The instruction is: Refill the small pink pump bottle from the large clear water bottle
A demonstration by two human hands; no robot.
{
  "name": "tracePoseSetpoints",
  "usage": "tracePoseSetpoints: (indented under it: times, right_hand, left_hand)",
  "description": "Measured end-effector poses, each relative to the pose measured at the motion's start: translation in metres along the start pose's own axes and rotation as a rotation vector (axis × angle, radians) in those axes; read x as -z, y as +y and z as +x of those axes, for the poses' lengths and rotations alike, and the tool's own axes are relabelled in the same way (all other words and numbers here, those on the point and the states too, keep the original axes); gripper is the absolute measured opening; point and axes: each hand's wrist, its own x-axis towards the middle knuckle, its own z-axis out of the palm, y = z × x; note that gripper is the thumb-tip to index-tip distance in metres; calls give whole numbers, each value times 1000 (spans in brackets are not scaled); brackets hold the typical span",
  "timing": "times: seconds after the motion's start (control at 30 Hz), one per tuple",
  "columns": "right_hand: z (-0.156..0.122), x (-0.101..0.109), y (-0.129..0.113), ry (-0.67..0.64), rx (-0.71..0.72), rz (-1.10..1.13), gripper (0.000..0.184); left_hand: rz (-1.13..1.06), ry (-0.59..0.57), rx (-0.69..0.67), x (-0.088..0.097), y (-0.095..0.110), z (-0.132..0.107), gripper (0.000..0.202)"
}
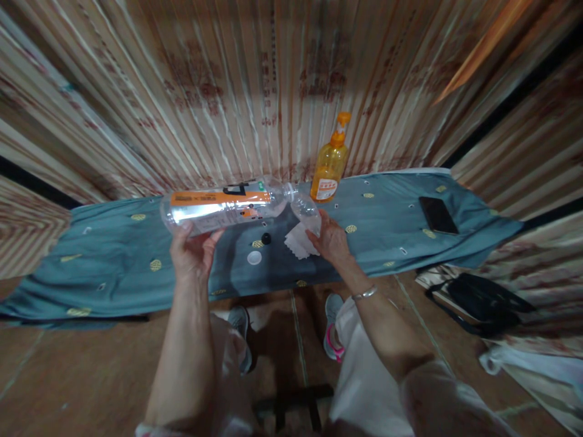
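Note:
My left hand [194,252] is closed around the base end of a large clear plastic bottle [223,206] with an orange and silver label. The bottle lies nearly level above the cloth, its mouth to the right. My right hand [333,238] grips a small clear, rounded plastic piece [305,209] that looks like a bottle's cut-off top. Its narrow end meets the big bottle's mouth; whether they are joined I cannot tell. Below them are a white paper piece [298,243] with a scalloped edge, a small black cap [266,238] and a round whitish disc [254,258].
An orange pump bottle [328,173] stands at the back, right of the bottle's mouth. A black phone [438,214] lies at the right of the blue-green cloth [122,243]. On the floor at right sits a black bag [483,297]. A patterned curtain [237,79] hangs behind.

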Motion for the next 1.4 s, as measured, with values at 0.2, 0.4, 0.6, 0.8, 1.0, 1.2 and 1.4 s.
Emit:
tracePoseSetpoints:
  times: [0.2, 0.4, 0.6, 0.8, 1.0, 1.2, 1.4]
  right_hand:
    - [0, 1, 0, -3, 13, 18, 68]
    - [0, 1, 0, -19, 10, -4, 66]
    - [0, 1, -1, -17, 10, -37, 66]
    - [0, 3, -1, -9, 33, -28, 63]
    - [1, 4, -2, -18, 7, -39, 65]
    - [0, 5, -2, -13, 6, -36, 65]
    - [0, 5, -4, -15, 7, -47, 64]
  left_hand:
    - [21, -16, -20, 0, 1, 0, 44]
    - [7, 1, -10, 1, 0, 1, 44]
    - [24, -30, -45, 1, 1, 1, 40]
    - [8, -29, -41, 1, 1, 2, 38]
    - [12, -34, -49, 0, 0, 1, 44]
    - [30, -51, -57, 2, 0, 2, 43]
    - [27, -47, -54, 3, 0, 2, 40]
